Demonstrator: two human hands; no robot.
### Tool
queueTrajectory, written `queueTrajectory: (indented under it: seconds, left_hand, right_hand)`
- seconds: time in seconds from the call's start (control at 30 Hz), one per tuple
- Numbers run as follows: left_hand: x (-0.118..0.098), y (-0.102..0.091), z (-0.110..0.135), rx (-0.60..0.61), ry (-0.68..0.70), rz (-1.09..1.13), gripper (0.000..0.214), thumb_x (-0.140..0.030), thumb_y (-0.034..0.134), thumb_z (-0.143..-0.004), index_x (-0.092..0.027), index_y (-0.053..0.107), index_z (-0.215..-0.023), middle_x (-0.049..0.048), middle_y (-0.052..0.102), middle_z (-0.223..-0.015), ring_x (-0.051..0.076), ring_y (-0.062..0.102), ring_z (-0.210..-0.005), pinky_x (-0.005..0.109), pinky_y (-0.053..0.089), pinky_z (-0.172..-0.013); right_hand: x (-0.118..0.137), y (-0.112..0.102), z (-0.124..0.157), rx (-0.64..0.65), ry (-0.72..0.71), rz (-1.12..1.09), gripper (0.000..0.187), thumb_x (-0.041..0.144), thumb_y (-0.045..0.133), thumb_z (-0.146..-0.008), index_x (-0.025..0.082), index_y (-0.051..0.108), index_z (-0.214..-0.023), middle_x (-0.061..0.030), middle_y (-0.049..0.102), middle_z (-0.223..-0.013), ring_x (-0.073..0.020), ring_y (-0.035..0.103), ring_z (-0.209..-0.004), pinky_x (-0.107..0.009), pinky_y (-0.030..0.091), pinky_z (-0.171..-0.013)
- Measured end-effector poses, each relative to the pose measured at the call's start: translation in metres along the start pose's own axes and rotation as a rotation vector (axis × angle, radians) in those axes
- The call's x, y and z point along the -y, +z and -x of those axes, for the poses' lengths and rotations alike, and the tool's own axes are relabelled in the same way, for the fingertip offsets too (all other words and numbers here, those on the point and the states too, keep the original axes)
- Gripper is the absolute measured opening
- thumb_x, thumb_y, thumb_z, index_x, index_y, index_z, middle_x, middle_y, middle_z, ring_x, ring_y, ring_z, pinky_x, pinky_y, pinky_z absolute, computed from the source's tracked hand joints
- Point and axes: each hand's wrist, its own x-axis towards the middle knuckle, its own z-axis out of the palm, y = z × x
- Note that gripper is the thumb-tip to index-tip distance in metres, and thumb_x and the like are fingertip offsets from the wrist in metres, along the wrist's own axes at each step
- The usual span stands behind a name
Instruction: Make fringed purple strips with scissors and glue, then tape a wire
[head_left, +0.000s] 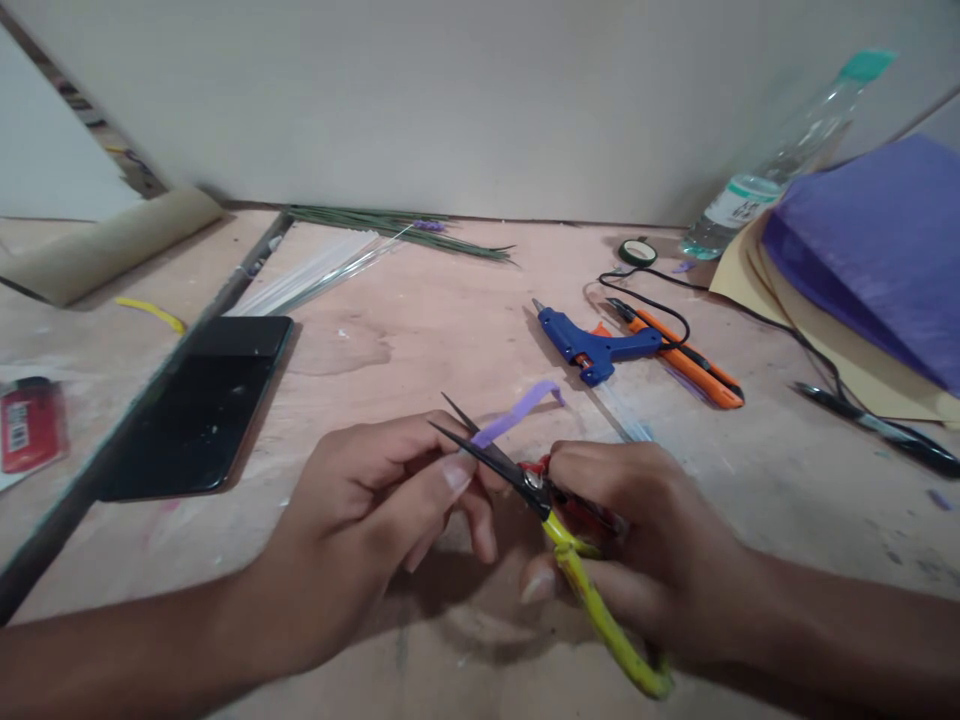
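A thin purple strip [517, 412] is held just above the tabletop [450, 330], low in the middle of the view, pinched at its near end by the left hand [360, 530]. The fingers [450, 475] there are closed tight on it, thumb against forefinger, and the far end of the strip curls up and away toward the right. A small pair of scissors [534, 486] with yellow-wrapped handles is gripped by the right hand [637, 540], fingers curled snug around the loops. The dark blades are spread open, with the strip sitting between them right by the left fingertips. Whether the blades are actually touching the strip can't really be made out.

Just behind the hands, a blue glue gun [596, 345] is lying on its side, and an orange cutter [690, 365] is parked right beside it with a black cord looped over both. A little roll of dark tape [637, 252] is seen farther back, near a clear water bottle [780, 160] tipped against the wall. Purple sheets [877, 250] are stacked on tan paper at the right, with a black pen [877, 428] in front. Off to the left, a black phone [202, 405] is laid flat, a red container [30, 425] is near the edge, and green stems [397, 228] are bundled along the back.
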Motion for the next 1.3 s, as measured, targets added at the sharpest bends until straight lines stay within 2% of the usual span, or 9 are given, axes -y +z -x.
queueTrajectory:
  seconds: [0.13,0.27,0.37,0.47,0.63,0.9,1.07,1.2,1.3]
  left_hand:
    - [0.0,-0.001,0.0,0.014,-0.026,-0.013,0.033,-0.029,0.065,-0.097,-0.019,0.078,-0.068,0.0023,0.077,-0.062,0.008,0.048,-0.045,0.016,0.036,-0.042]
    - [0.002,-0.003,0.002,0.009,-0.052,0.002,0.028,-0.032,0.064,-0.098,-0.019,0.078,-0.077,0.0029,0.079,-0.063,0.009,0.047,-0.045,0.017,0.035,-0.042]
    - [0.002,-0.002,0.002,0.011,-0.05,0.031,0.025,-0.035,0.064,-0.098,-0.018,0.079,-0.087,0.0036,0.079,-0.062,0.01,0.047,-0.044,0.018,0.033,-0.041]
    - [0.001,-0.001,0.0,0.016,-0.05,0.04,0.027,-0.037,0.065,-0.097,-0.016,0.078,-0.086,0.0049,0.078,-0.061,0.009,0.046,-0.043,0.018,0.032,-0.041]
    - [0.001,-0.002,-0.001,0.033,-0.048,0.066,0.028,-0.038,0.064,-0.098,-0.016,0.076,-0.085,0.0052,0.078,-0.061,0.009,0.045,-0.043,0.018,0.031,-0.042]
    - [0.001,-0.003,0.0,0.057,-0.062,0.065,0.03,-0.04,0.064,-0.098,-0.016,0.074,-0.083,0.0055,0.078,-0.062,0.009,0.045,-0.043,0.019,0.03,-0.042]
    - [0.002,-0.003,0.0,0.053,-0.072,0.073,0.029,-0.04,0.063,-0.097,-0.016,0.073,-0.083,0.0061,0.078,-0.062,0.01,0.046,-0.043,0.02,0.031,-0.042]
    - [0.003,-0.004,-0.001,0.059,-0.079,0.072,0.029,-0.04,0.062,-0.098,-0.016,0.073,-0.084,0.0059,0.079,-0.062,0.01,0.047,-0.044,0.02,0.031,-0.042]
    - [0.003,-0.004,-0.001,0.061,-0.072,0.077,0.03,-0.041,0.062,-0.098,-0.017,0.073,-0.083,0.0055,0.078,-0.061,0.009,0.046,-0.043,0.019,0.03,-0.041]
  right_hand:
    - [0.001,0.0,0.0,0.078,0.07,-0.143,0.056,0.052,0.08,-0.097,0.02,0.045,-0.067,0.006,0.044,-0.065,-0.0091,0.037,-0.059,-0.025,0.028,-0.055]
    - [0.005,0.002,-0.002,0.137,0.128,-0.493,0.049,0.051,0.074,-0.102,0.02,0.056,-0.07,0.0059,0.041,-0.063,-0.0103,0.036,-0.06,-0.025,0.031,-0.056]
    - [0.007,0.005,-0.003,0.139,0.161,-0.669,0.052,0.058,0.071,-0.103,0.021,0.055,-0.069,0.0043,0.041,-0.065,-0.012,0.036,-0.061,-0.026,0.037,-0.058]
    - [0.009,0.008,-0.004,0.163,0.168,-0.749,0.052,0.057,0.072,-0.101,0.022,0.051,-0.07,0.0024,0.047,-0.07,-0.0129,0.039,-0.064,-0.027,0.042,-0.064]
    - [0.007,0.01,-0.004,0.143,0.156,-0.687,0.045,0.05,0.073,-0.102,0.021,0.055,-0.072,0.0031,0.047,-0.069,-0.0126,0.038,-0.064,-0.026,0.038,-0.062]
    - [0.002,0.011,0.001,0.072,0.152,-0.539,0.051,0.053,0.076,-0.099,0.021,0.053,-0.066,0.0044,0.039,-0.061,-0.0115,0.036,-0.058,-0.026,0.032,-0.053]
    - [0.003,0.013,-0.001,0.077,0.122,-0.6,0.042,0.051,0.077,-0.099,0.021,0.064,-0.073,0.0041,0.043,-0.064,-0.0118,0.037,-0.059,-0.025,0.039,-0.059]
    - [0.006,0.014,-0.006,0.125,0.125,-0.677,0.03,0.049,0.077,-0.1,0.022,0.074,-0.086,0.0016,0.056,-0.075,-0.0138,0.048,-0.069,-0.026,0.048,-0.072]
    - [0.006,0.013,-0.006,0.13,0.14,-0.668,0.029,0.047,0.076,-0.1,0.021,0.074,-0.086,0.0003,0.059,-0.077,-0.0152,0.053,-0.073,-0.028,0.051,-0.078]
